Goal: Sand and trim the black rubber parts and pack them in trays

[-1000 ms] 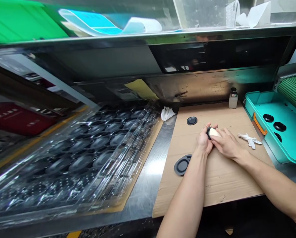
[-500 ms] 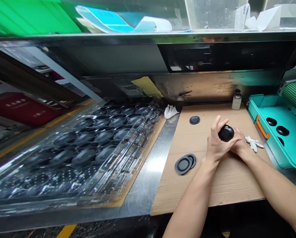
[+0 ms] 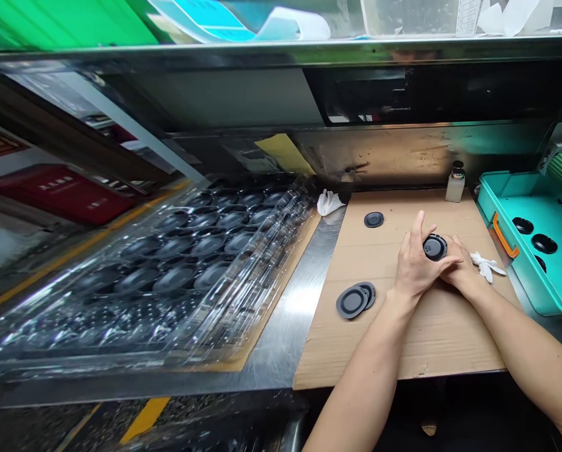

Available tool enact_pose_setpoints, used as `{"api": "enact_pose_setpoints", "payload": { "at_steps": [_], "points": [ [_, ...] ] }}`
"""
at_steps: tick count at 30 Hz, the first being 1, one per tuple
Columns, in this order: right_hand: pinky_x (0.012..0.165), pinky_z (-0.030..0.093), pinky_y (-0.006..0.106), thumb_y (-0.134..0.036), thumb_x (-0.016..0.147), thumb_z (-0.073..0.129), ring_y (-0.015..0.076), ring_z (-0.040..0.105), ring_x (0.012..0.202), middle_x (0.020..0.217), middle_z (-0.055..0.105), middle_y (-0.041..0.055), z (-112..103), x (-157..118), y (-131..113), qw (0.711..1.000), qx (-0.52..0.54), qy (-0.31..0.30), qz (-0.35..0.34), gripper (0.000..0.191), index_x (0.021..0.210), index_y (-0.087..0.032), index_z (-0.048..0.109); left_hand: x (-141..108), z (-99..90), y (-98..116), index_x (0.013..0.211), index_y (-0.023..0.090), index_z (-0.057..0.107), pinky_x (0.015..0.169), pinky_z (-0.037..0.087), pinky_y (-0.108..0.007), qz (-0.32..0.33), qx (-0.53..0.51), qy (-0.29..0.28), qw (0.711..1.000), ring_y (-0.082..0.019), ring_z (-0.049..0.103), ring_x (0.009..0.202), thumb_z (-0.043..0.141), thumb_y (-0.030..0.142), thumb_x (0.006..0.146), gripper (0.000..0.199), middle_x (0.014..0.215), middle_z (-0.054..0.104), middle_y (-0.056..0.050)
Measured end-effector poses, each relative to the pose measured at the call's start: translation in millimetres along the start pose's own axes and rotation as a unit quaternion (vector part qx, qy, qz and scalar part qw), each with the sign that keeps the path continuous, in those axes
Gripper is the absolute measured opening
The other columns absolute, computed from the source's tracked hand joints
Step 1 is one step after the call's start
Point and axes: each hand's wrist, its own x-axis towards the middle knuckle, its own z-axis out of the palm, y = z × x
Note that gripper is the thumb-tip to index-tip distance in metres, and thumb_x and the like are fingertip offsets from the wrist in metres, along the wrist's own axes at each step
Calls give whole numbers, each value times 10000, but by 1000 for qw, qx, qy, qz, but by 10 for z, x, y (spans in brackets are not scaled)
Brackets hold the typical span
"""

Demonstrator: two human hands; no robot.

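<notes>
Both my hands meet over the cardboard sheet [image 3: 403,345], holding a round black rubber part [image 3: 434,247] with a grey centre facing up. My left hand [image 3: 415,267] grips it from the left, with the fingers raised. My right hand [image 3: 460,270] supports it from the lower right. A small black rubber disc [image 3: 374,220] lies beyond my hands. Lower left of them, a stack of two similar discs [image 3: 354,301] rests on the cardboard, apart from my left forearm.
A clear plastic tray [image 3: 168,263] of black discs fills the left of the steel bench [image 3: 304,307]. A teal tray [image 3: 528,251] with round black parts stands right, beside white gloves [image 3: 485,265]. A small bottle [image 3: 455,186] and white cloth [image 3: 329,203] stand behind.
The held part has turned, showing a flat face with a grey centre instead of a domed black back. My hands have drawn closer around it, and the view has shifted slightly.
</notes>
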Motion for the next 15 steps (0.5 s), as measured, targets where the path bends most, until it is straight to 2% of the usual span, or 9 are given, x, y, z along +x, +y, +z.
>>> {"api": "enact_pose_setpoints", "payload": {
  "at_steps": [3,5,7,9,10,12,15],
  "points": [
    [944,448,361,-315,979,473,280,552,1119,1230,644,116,13,3,13,1000,6,-1,2,369,1291,-225,648,3,4,18,1611,238,199,1076,523,-424,-20,6,-2,1000,-282,671,1226,856,605,698,1183,1259,726,-116],
    [940,447,369,-340,984,477,283,550,1105,1223,649,119,26,-2,26,1000,5,4,4,380,1306,-231,646,17,0,-20,1594,237,267,1060,524,-409,-57,8,-15,998,-271,681,1203,839,583,738,1086,1242,737,-104],
    [941,439,379,-375,996,478,290,539,1112,1229,652,119,42,-9,40,1000,-9,15,-23,381,1306,-241,654,40,-13,-123,1509,228,438,1010,533,-395,-131,32,-34,990,-261,705,1137,729,549,866,776,1144,771,-93],
    [950,427,384,-409,1005,488,300,519,1142,1246,655,108,60,-14,58,997,-26,32,-65,366,1285,-261,671,64,-31,-271,1316,216,633,976,525,-403,-211,97,-53,971,-274,702,1098,576,483,982,432,1046,787,-101],
    [957,421,385,-417,1008,493,301,511,1153,1251,657,98,70,-13,67,995,-31,40,-82,355,1274,-271,678,75,-41,-348,1220,214,689,984,511,-418,-237,139,-61,960,-289,684,1116,522,449,1008,357,1052,784,-110],
    [967,412,381,-421,1007,512,296,509,1152,1253,661,84,90,-8,85,994,-37,49,-90,339,1269,-288,681,87,-57,-478,1132,215,728,1039,464,-451,-252,209,-71,942,-317,621,1197,474,404,1021,335,1163,758,-123],
    [974,405,375,-423,1005,527,286,512,1148,1263,661,78,115,4,103,994,-40,53,-86,333,1276,-299,678,90,-87,-568,1207,208,703,1111,400,-453,-255,223,-69,938,-307,556,1273,403,377,1033,386,1311,695,-121]
  ]
}}
